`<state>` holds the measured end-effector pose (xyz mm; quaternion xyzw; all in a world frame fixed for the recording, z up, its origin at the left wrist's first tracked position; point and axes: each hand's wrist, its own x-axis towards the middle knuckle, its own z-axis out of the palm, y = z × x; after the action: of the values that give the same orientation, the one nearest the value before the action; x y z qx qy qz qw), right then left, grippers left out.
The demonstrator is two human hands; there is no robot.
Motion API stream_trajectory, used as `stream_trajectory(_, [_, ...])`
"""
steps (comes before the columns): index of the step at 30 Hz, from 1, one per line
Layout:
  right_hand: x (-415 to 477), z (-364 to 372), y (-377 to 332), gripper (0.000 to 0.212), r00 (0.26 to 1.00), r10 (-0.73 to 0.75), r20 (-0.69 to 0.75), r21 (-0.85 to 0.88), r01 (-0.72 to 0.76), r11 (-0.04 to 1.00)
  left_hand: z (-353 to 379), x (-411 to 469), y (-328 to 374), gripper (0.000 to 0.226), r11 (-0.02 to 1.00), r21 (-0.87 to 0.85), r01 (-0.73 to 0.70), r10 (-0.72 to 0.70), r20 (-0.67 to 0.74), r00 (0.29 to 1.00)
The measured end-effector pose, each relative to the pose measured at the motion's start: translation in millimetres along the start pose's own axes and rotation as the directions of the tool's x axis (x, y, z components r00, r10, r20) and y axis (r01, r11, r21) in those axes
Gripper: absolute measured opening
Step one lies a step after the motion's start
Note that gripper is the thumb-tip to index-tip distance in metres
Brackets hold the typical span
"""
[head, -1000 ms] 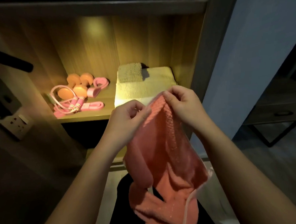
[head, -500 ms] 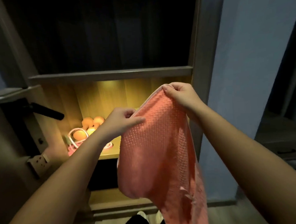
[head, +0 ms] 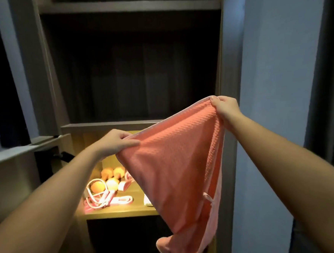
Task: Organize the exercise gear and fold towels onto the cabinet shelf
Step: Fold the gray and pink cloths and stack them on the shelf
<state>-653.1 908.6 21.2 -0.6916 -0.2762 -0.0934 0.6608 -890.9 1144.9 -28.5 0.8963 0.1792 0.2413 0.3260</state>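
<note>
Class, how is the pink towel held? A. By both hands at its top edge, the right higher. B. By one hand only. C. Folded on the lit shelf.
A: the left hand and right hand each pinch the pink towel at its top edge, the right one higher.

Dim room; warm light is glowing from inside the lit shelf (head: 116,210), upper shelves perhaps blurring in shadow, edges bowing.
</note>
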Motion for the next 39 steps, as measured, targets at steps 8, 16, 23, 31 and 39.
stream_trajectory(8, [26,-22,-10,0.028,0.993,-0.063,-0.102,-0.076,0.055,0.996,-38,19,17,0.014,0.914,-0.395,-0.090,-0.086,-0.406,0.910])
stream_trajectory(16, [21,-26,-4,0.027,0.995,0.092,0.038,-0.168,-0.084,0.982,-34,32,25,0.016,0.952,-0.292,0.097,-0.213,-0.397,0.893])
stream_trajectory(23, [23,-26,-8,0.028,0.999,0.011,0.040,-0.127,-0.006,0.992,-37,33,32,0.017,0.976,-0.214,-0.029,-0.108,-0.599,0.794])
stream_trajectory(31, [-22,-39,23,0.023,0.981,0.105,0.164,0.069,-0.118,0.991,-17,-1,12,0.017,0.918,-0.394,-0.031,-0.165,-0.453,0.876])
stream_trajectory(39, [-138,-82,52,0.017,0.919,0.178,0.352,0.376,-0.312,0.872,27,-104,-16,0.022,0.786,-0.612,-0.087,-0.199,-0.383,0.902])
